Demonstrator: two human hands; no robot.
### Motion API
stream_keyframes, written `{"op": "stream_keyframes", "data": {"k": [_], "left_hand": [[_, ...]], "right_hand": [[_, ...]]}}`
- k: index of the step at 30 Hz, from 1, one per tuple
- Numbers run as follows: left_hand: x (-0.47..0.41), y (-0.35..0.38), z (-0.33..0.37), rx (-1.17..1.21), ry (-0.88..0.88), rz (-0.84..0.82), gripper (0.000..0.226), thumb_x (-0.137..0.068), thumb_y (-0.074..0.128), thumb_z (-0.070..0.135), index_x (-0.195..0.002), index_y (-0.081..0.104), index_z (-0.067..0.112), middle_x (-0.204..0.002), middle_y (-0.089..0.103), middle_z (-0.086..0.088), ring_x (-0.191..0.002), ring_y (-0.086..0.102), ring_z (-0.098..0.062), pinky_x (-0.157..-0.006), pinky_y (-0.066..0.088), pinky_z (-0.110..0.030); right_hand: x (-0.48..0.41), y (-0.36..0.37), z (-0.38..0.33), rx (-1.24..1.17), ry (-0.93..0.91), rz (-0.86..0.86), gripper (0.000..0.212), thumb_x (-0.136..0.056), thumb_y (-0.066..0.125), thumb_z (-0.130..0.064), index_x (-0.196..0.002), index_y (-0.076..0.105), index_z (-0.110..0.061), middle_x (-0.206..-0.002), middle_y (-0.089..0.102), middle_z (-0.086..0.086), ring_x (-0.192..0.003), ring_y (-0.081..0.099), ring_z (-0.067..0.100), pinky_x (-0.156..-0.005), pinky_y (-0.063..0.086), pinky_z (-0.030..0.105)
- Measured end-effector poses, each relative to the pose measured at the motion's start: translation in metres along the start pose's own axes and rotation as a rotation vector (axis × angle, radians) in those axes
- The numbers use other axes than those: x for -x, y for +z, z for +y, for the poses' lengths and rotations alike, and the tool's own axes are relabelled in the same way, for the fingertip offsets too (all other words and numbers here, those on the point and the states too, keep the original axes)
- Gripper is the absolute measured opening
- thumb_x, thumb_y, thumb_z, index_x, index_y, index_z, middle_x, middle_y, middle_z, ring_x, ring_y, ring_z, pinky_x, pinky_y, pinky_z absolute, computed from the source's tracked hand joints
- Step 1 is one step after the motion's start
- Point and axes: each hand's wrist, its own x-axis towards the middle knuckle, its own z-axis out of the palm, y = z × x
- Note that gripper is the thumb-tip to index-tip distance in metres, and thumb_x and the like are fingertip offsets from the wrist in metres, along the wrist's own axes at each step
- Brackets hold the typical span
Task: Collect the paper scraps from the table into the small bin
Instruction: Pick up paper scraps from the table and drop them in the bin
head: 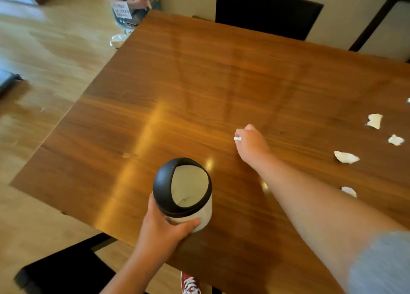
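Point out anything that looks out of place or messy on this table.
Torn white paper scraps lie scattered along the right side of the glossy wooden table. The right hand pinches one small scrap; the left hand holds the small white bin with a black lid. Nothing looks damaged.

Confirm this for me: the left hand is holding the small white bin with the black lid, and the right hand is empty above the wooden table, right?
Not quite. The head view shows the right hand pinching a small white paper scrap above the wooden table. The left hand does hold the small white bin with the black lid.
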Motion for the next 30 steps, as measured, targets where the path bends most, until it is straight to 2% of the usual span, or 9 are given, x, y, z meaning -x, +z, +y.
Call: {"op": "stream_keyframes", "data": {"k": [5, 10, 13, 16, 20, 23, 27, 29, 30], "left_hand": [[0.026, -0.02, -0.002, -0.014, 0.001, -0.077, 0.105, -0.03, 0.096, 0.067, -0.115, 0.037, 0.08, -0.121, 0.06, 0.038, -0.109, 0.059, 0.016, -0.074, 0.055, -0.011], [0.058, -0.041, -0.007, 0.019, -0.039, -0.189, 0.108, -0.038, 0.104, 0.041, -0.121, 0.039, 0.066, -0.119, 0.062, 0.032, -0.104, 0.057, 0.022, -0.089, 0.049, -0.02], [0.074, -0.05, -0.009, -0.012, -0.043, -0.261, 0.102, -0.052, 0.103, 0.021, -0.12, 0.038, 0.062, -0.124, 0.061, 0.02, -0.101, 0.057, 0.023, -0.086, 0.049, -0.014], [0.085, -0.049, -0.009, -0.046, -0.017, -0.325, 0.1, -0.056, 0.101, 0.021, -0.119, 0.036, 0.065, -0.125, 0.061, 0.02, -0.102, 0.059, 0.019, -0.085, 0.049, -0.014], [0.099, -0.032, 0.001, -0.096, 0.023, -0.414, 0.102, -0.052, 0.1, 0.032, -0.117, 0.032, 0.071, -0.119, 0.062, 0.027, -0.104, 0.059, 0.016, -0.094, 0.053, -0.025], [0.11, -0.014, 0.009, -0.126, 0.077, -0.482, 0.101, -0.042, 0.095, 0.05, -0.111, 0.028, 0.08, -0.113, 0.057, 0.046, -0.103, 0.055, 0.025, -0.085, 0.053, -0.018], [0.125, 0.007, 0.018, -0.109, 0.151, -0.555, 0.108, -0.043, 0.096, 0.05, -0.131, 0.034, 0.06, -0.119, 0.056, 0.045, -0.107, 0.056, 0.021, -0.095, 0.054, -0.026], [0.131, 0.016, 0.021, -0.093, 0.174, -0.576, 0.109, -0.045, 0.097, 0.047, -0.135, 0.037, 0.054, -0.121, 0.06, 0.04, -0.109, 0.06, 0.016, -0.097, 0.054, -0.029], [0.133, 0.02, 0.023, -0.085, 0.178, -0.588, 0.106, -0.046, 0.098, 0.046, -0.133, 0.038, 0.055, -0.122, 0.062, 0.037, -0.11, 0.062, 0.012, -0.096, 0.054, -0.028]], "right_hand": [[0.1, 0.009, -0.001, -0.304, 0.083, -0.052, 0.045, -0.093, 0.061, -0.018, -0.137, 0.052, -0.024, -0.12, 0.064, -0.002, -0.105, 0.062, 0.023, -0.086, 0.054, 0.035], [0.214, 0.015, -0.006, -0.445, 0.258, -0.081, 0.011, -0.087, 0.069, -0.025, -0.093, 0.069, -0.034, -0.09, 0.068, -0.012, -0.069, 0.055, -0.001, -0.057, 0.044, 0.017], [0.278, 0.006, -0.013, -0.506, 0.272, -0.073, 0.024, -0.086, 0.07, -0.026, -0.073, 0.06, -0.044, -0.08, 0.062, -0.023, -0.074, 0.054, -0.009, -0.057, 0.036, 0.013], [0.321, -0.019, -0.024, -0.631, 0.314, -0.011, 0.021, -0.085, 0.074, -0.024, -0.076, 0.065, -0.041, -0.081, 0.068, -0.017, -0.079, 0.063, -0.001, -0.061, 0.042, 0.016], [0.362, -0.097, -0.045, -0.718, 0.238, 0.34, 0.017, -0.082, 0.075, -0.028, -0.087, 0.069, -0.043, -0.088, 0.069, -0.025, -0.081, 0.065, -0.002, -0.059, 0.047, 0.012], [0.394, -0.169, -0.062, -0.744, 0.058, 0.764, 0.02, -0.081, 0.075, -0.032, -0.096, 0.068, -0.043, -0.094, 0.071, -0.02, -0.082, 0.067, 0.0, -0.063, 0.05, 0.005], [0.418, -0.199, -0.076, -0.704, -0.194, 1.14, 0.03, -0.087, 0.074, -0.016, -0.105, 0.063, -0.036, -0.097, 0.07, -0.018, -0.084, 0.067, 0.002, -0.072, 0.052, 0.01], [0.412, -0.173, -0.077, -0.572, -0.147, 0.963, 0.028, -0.087, 0.072, -0.02, -0.108, 0.061, -0.036, -0.101, 0.065, -0.02, -0.091, 0.063, 0.003, -0.076, 0.054, 0.02], [0.409, -0.155, -0.078, -0.448, -0.07, 0.724, 0.028, -0.086, 0.071, -0.028, -0.112, 0.063, -0.035, -0.108, 0.063, -0.021, -0.1, 0.059, 0.001, -0.086, 0.053, 0.027]]}}
